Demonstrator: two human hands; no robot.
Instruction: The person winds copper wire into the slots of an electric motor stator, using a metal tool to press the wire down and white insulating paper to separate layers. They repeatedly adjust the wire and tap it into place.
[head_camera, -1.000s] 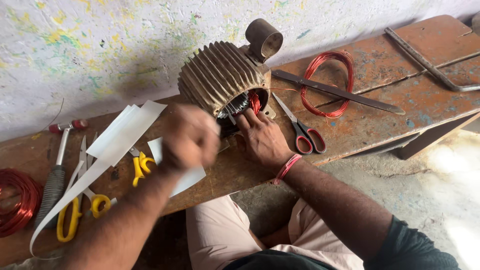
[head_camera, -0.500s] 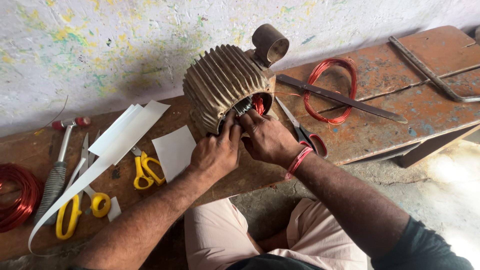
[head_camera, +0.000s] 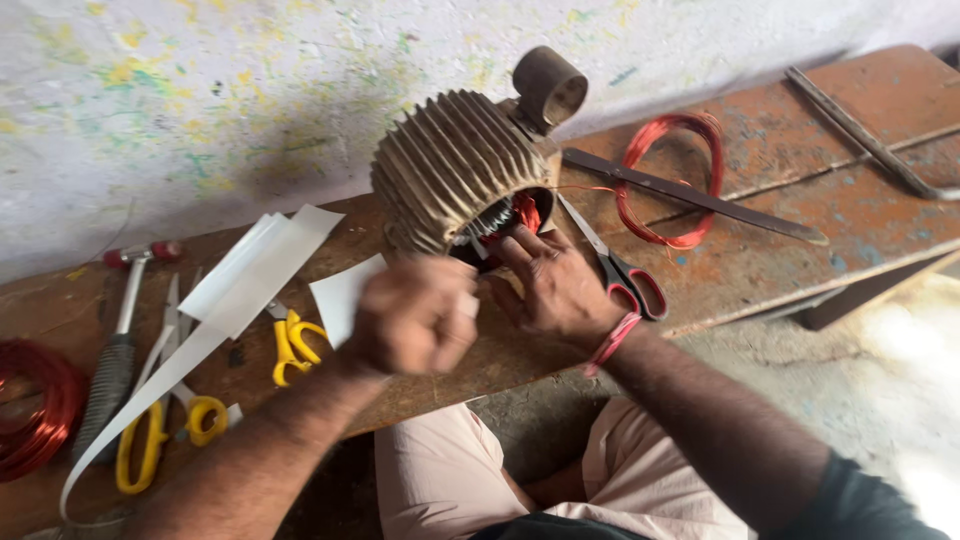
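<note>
Closest to the camera were the person's knees in light trousers, right under the front edge of the bench (head_camera: 800, 230). Just above that edge the left hand (head_camera: 415, 315) hung in a loose fist, blurred, fingers curled together; a bit of white showed at the knuckles, but I couldn't tell if it was actually pinching anything. The right hand (head_camera: 555, 285), with a red thread on the wrist, sat at the open mouth of the motor (head_camera: 455, 165), fingers spread a little and the tips touching the red winding (head_camera: 522, 210) inside.

The motor itself lay on its side around the middle of the bench, ribbed shell toward the back edge, opening facing the person. Just right of the right hand was a pair of red scissors (head_camera: 625, 275), near the front edge. A small white sheet (head_camera: 340, 295) lay just left of the left hand, with long white strips (head_camera: 225, 300) running toward the front left corner, plus yellow scissors (head_camera: 290, 340) beside them. A hammer (head_camera: 120, 340) lay further left.

Toward the back right, a red wire coil (head_camera: 700, 125) sat with a flat dark bar (head_camera: 690, 195) lying across it.
</note>
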